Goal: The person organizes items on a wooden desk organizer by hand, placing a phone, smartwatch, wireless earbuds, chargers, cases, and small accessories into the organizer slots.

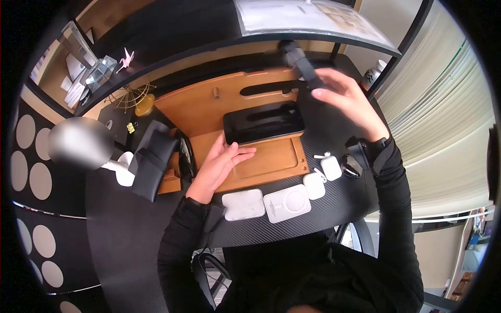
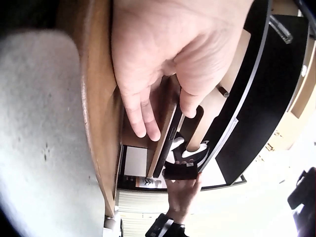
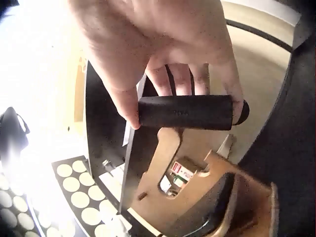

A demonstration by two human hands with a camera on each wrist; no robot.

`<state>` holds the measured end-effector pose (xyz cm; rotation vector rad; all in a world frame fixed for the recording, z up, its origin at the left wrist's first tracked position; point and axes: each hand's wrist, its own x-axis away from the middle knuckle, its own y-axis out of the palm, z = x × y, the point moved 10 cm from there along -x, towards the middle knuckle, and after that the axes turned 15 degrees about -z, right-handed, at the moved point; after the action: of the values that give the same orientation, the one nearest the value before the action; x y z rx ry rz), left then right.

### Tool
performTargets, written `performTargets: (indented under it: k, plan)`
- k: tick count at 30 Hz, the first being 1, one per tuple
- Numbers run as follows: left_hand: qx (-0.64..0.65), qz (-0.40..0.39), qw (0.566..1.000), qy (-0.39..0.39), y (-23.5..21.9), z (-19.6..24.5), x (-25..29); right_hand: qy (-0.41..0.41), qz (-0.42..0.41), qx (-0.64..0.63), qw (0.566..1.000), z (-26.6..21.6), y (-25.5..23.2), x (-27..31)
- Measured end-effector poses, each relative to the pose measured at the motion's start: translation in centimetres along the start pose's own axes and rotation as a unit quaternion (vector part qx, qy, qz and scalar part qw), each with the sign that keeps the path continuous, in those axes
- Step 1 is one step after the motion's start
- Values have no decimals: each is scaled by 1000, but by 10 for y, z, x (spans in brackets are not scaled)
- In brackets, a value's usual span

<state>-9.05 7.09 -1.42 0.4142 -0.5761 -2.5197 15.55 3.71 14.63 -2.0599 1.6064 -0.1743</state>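
Observation:
My right hand point(image 1: 347, 96) holds a black strap-like thing point(image 1: 308, 73) over the right end of a wooden desk organizer point(image 1: 198, 112). In the right wrist view the black strap-like thing point(image 3: 185, 112) shows as a dark bar with faint lettering, pinched between thumb and fingers. A black phone point(image 1: 263, 122) lies along the organizer's wooden ledge. My left hand point(image 1: 216, 167) is at the phone's lower left corner. Seen from the left wrist, the thumb point(image 2: 189, 103) and fingers point(image 2: 143, 123) straddle the phone and the ledge's edge.
White earbud cases point(image 1: 330, 168), a white magnetic power bank point(image 1: 287, 203) and a pale rectangular case point(image 1: 243, 204) line the desk's front. A black wallet-like case point(image 1: 152, 159) stands left of the organizer. Overhead, a black shelf point(image 1: 177, 31) spans the back.

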Motion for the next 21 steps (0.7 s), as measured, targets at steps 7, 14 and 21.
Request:
performTargets:
  k: [7,14,21]
  plan:
    - [6,7,1000,-2,3,3,0,47,-95,-12,994,29,26,-7]
    - [-12,22,1000,-17,0,0,1,42,-91,-72,992,45,26,7]
    - [-23,29,999,-20,-4,0,1,87,-212,221,948,58,21,64]
